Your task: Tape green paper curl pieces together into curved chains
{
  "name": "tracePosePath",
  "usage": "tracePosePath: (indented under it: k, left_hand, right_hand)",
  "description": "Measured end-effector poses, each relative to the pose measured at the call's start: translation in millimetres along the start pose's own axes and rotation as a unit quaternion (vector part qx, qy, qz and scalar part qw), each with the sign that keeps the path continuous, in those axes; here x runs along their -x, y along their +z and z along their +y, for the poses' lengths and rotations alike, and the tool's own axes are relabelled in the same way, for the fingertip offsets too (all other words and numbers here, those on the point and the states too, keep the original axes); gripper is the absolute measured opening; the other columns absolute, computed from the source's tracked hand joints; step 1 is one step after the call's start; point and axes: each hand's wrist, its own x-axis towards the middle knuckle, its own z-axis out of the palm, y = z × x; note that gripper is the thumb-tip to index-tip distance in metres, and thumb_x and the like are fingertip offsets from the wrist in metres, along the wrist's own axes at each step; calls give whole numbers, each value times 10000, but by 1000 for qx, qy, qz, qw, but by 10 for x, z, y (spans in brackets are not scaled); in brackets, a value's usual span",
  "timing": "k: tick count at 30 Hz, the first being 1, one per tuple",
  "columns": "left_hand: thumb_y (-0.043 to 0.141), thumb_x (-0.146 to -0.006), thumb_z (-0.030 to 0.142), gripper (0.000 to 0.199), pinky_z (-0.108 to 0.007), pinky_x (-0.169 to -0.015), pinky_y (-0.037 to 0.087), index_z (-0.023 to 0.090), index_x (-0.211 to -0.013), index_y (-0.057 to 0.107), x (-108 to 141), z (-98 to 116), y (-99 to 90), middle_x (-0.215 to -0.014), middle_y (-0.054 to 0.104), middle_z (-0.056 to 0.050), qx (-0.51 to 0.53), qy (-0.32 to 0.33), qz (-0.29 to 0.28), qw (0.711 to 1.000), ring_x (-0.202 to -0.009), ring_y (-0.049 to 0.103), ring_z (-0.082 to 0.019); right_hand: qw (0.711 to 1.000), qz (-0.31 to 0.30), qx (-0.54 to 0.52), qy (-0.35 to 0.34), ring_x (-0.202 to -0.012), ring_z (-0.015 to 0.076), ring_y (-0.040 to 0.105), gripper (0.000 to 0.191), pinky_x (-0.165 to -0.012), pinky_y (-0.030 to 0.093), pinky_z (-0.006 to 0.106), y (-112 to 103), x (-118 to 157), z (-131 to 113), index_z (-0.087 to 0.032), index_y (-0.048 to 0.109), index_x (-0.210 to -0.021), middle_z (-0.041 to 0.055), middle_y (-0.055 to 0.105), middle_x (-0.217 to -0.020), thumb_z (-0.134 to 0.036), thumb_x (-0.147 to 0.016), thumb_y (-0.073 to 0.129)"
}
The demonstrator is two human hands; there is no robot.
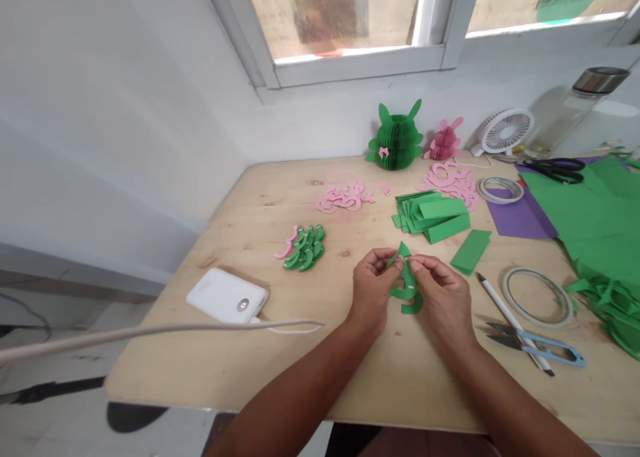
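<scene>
My left hand (373, 285) and my right hand (444, 297) meet over the front middle of the table, both with fingers pinched on a curved green paper cutout (411, 285). Its upper tip sticks up between my fingertips, and curled ends hang below them; a small white patch shows on it. My fingers cover part of the piece. Beyond my hands lies a pile of folded green paper strips (433, 213), with one folded green strip (471, 251) apart from it. To the left sits a cluster of curved green pieces (305, 249) beside a pink curved piece (287, 242).
Thread snips (537, 347) lie across a white pen (510, 317), near a tape roll (537, 297). A power bank (225, 295) with a cable is at left. Pink cutouts (345, 197), a green paper figure (397, 140), a fan (506, 131) and black scissors (555, 170) stand or lie farther back.
</scene>
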Motion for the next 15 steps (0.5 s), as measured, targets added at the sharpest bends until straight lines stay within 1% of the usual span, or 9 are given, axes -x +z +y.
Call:
tracePosePath:
  k: [7, 15]
  left_hand:
    - [779, -560, 226, 258, -181, -529, 413, 144, -759, 637, 3, 4, 5, -666, 648, 2, 3, 4, -3, 1000, -537, 524, -64]
    - [785, -558, 228, 254, -179, -543, 429, 141, -747, 639, 12, 34, 10, -631, 636, 14, 17, -4, -6, 1000, -529, 531, -61]
  right_hand:
    - [1000, -4, -9, -8, -750, 129, 613, 141, -677, 493, 245, 11, -3, -2, -209, 730, -789, 10, 680, -833, -324, -708, 719]
    - [1000, 2, 1, -8, -730, 136, 617, 145, -667, 493, 257, -1, 0, -17, -205, 729, -775, 13, 684, -815, -329, -699, 724]
